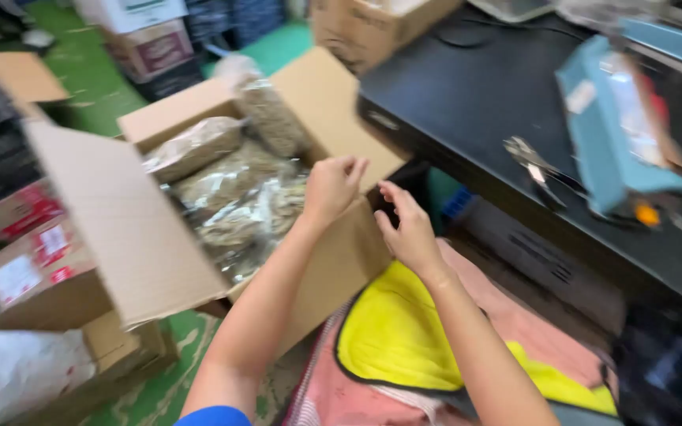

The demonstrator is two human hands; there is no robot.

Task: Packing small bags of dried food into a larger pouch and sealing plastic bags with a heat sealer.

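Box (pixel 199 205) of clear bags (pixel 238 197), open on floor, left of counter (pixel 467 102). Left hand (pixel 331 189) loosely open at near wall, nearer bags; right hand (pixel 404 229) open, just outside.

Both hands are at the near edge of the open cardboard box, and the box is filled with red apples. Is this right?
Not quite. The head view shows the left hand and right hand at the open cardboard box, but it holds clear plastic bags of dried, pale brown material, not apples.

Matt cardboard box (pixel 144 237), seemingly glossy plastic bags (pixel 238 197)
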